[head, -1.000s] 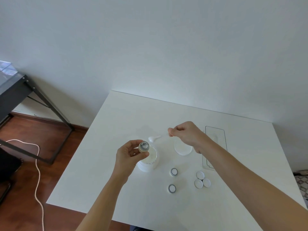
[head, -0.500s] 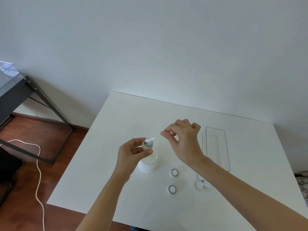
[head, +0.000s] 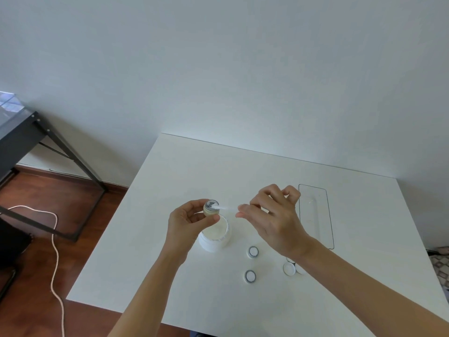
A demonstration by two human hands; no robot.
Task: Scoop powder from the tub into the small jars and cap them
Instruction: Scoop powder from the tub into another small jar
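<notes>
Scoop tipped into small jar, above the open tub.
Small jar (head: 210, 208) is pinched by left hand (head: 188, 221) over tub (head: 215, 235); white scoop (head: 224, 208) is pinched by right hand (head: 274, 216), bowl inside jar mouth.

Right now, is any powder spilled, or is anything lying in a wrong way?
Nothing stands out. The left hand holds a small jar above the open tub while the scoop tips in; no powder shows on the table.

Matt white desk (head: 243, 171); white plastic tub (head: 213, 242); clear glossy tray (head: 315, 215); polished wood floor (head: 36, 215); black metal frame (head: 60, 147).
</notes>
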